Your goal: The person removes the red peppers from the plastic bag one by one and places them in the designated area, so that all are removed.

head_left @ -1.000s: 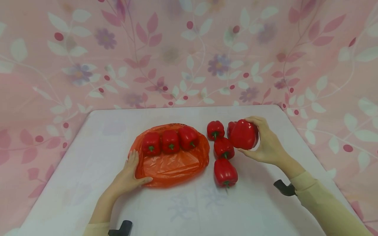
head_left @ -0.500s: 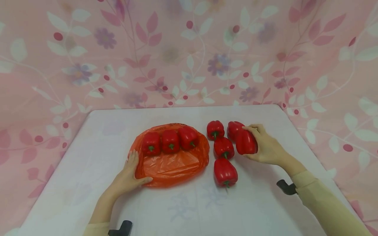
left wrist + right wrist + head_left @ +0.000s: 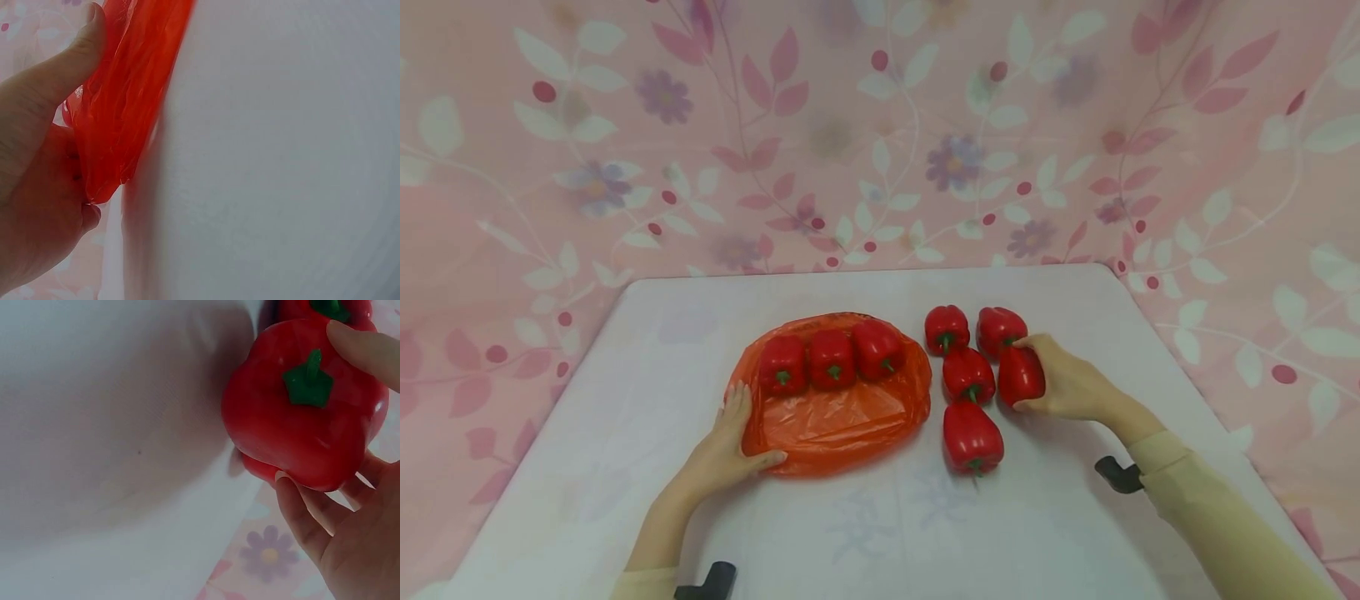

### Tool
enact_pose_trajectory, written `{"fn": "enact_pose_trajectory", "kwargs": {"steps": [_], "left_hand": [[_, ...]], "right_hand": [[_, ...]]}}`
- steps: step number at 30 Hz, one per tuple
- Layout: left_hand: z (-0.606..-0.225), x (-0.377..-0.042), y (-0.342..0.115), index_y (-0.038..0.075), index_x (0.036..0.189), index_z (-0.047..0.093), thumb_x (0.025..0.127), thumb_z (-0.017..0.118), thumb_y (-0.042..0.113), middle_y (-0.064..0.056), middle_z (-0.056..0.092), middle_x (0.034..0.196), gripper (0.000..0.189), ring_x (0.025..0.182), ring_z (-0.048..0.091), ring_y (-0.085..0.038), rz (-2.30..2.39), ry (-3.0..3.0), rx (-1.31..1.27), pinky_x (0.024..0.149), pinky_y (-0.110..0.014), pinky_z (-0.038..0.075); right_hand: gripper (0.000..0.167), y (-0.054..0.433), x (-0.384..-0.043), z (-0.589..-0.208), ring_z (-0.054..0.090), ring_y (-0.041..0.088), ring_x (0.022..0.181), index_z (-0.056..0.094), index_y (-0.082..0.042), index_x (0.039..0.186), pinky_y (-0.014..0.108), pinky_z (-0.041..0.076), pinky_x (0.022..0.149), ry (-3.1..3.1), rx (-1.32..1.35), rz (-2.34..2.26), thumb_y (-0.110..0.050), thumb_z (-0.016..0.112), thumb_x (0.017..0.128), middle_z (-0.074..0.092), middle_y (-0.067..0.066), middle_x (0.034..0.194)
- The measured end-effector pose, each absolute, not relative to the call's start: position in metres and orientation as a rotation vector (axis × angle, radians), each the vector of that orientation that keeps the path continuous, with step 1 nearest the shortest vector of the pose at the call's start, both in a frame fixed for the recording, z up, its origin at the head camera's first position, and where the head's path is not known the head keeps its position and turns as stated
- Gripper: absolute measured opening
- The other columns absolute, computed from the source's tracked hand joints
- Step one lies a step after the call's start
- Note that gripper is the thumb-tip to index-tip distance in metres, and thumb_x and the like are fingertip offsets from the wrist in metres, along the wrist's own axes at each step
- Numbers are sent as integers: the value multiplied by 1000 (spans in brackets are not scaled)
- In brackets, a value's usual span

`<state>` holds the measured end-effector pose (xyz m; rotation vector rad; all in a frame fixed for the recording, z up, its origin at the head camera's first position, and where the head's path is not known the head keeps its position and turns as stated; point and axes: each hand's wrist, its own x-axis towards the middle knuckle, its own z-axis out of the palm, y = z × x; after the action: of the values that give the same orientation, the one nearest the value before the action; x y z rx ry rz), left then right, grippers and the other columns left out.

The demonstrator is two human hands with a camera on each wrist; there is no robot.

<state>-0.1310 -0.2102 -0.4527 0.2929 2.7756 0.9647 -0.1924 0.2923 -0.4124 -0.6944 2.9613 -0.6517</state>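
Observation:
In the head view my right hand (image 3: 1071, 385) grips a red bell pepper (image 3: 1021, 377) low at the tabletop, thumb on the near side and fingers on the far side. The right wrist view shows this bell pepper's (image 3: 294, 419) green stem between thumb and fingers. My left hand (image 3: 722, 450) rests spread against the left side of an orange plastic bag (image 3: 842, 421), its thumb along the near edge. In the left wrist view the bag's edge (image 3: 125, 106) lies between thumb and fingers. Three red bell peppers (image 3: 831, 360) lie in a row in the bag's far part.
Right of the bag, several red bell peppers stand close together: one at the back (image 3: 946, 329), one in the middle (image 3: 967, 375), one in front (image 3: 972, 437) and another at the back right (image 3: 1000, 329). The white table (image 3: 700, 317) ends at a floral cloth (image 3: 880, 167).
My right hand has lowered the red bell pepper, moving it toward me into the spot beside the middle pepper. The back-right pepper is now in fuller view. My left hand has stayed put.

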Motion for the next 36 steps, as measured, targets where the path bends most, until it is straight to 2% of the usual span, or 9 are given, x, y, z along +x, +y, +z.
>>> {"fn": "enact_pose_trajectory", "kwargs": {"steps": [8, 17, 24, 30, 36], "left_hand": [[-451, -132, -210, -6, 151, 2, 77, 76, 51, -26, -3, 158, 119, 144, -4, -43, 964, 2777, 290, 108, -64, 15], [-451, -132, -210, -5, 151, 2, 77, 75, 52, -25, -4, 158, 119, 144, -4, -42, 965, 2772, 284, 107, -64, 16], [-454, -133, -211, -5, 151, 2, 76, 76, 52, -24, -4, 158, 120, 144, -6, -40, 961, 2769, 280, 108, -64, 15], [-456, -134, -212, -4, 151, 2, 76, 75, 53, -23, -4, 158, 120, 144, -5, -41, 958, 2769, 279, 108, -65, 17], [-455, -133, -212, -4, 152, 2, 77, 75, 54, -24, -3, 158, 119, 144, -4, -42, 956, 2779, 286, 106, -65, 19]], "right_hand": [[79, 292, -193, -415, 49, 38, 116, 45, -7, 134, 56, 53, 82, 2945, -724, -598, -30, 85, 70, 43, 17, 131], [82, 291, -194, -412, 48, 35, 118, 46, -9, 135, 55, 53, 81, 2979, -693, -615, -44, 83, 71, 45, 14, 131], [82, 283, -193, -400, 52, 31, 112, 46, -8, 134, 52, 55, 80, 3130, -900, -712, -35, 87, 68, 53, 13, 124], [90, 267, -192, -386, 55, 20, 99, 46, -9, 137, 43, 56, 76, 3255, -1076, -779, -31, 91, 62, 58, 10, 118], [89, 251, -191, -374, 56, 19, 103, 50, -7, 134, 39, 55, 77, 3287, -1232, -899, -26, 93, 59, 58, 8, 120]]}}
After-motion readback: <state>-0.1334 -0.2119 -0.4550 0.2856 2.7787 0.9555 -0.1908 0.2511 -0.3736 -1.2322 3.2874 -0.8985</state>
